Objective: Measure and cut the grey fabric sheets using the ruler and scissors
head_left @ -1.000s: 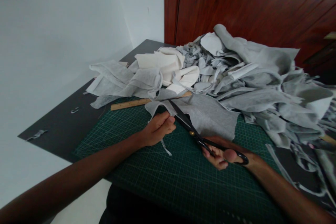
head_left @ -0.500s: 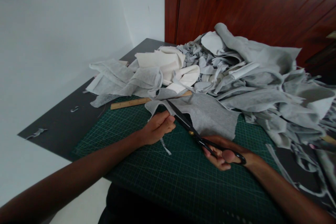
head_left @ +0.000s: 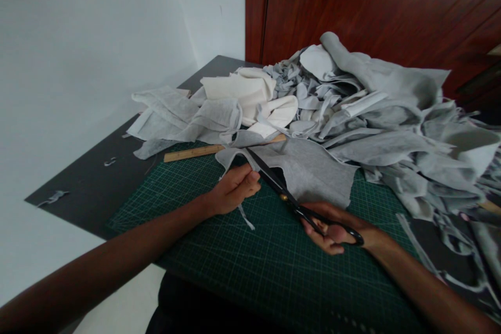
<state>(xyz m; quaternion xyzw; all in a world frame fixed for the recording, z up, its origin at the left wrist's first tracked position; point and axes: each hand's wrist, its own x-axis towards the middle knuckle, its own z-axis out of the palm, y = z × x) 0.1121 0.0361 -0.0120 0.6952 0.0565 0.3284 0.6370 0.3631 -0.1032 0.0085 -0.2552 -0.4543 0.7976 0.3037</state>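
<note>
Head view, mid-frame: pinching grey cloth [head_left: 313, 172] edge in left hand [head_left: 235, 189]; gripping scissors [head_left: 279, 192] in right hand [head_left: 332, 228], lower right, with blades slanted toward upper left, tips just beside left hand.

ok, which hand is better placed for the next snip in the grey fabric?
Right. The right hand holds the scissors, blades set into the grey fabric. The left hand only pinches the fabric's edge beside the blades, probably steadying it.

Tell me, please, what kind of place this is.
Probably a sewing or fabric-cutting workroom: a green gridded cutting mat on a dark table, a large pile of grey fabric scraps, and the right hand cutting grey cloth with black scissors.
</note>
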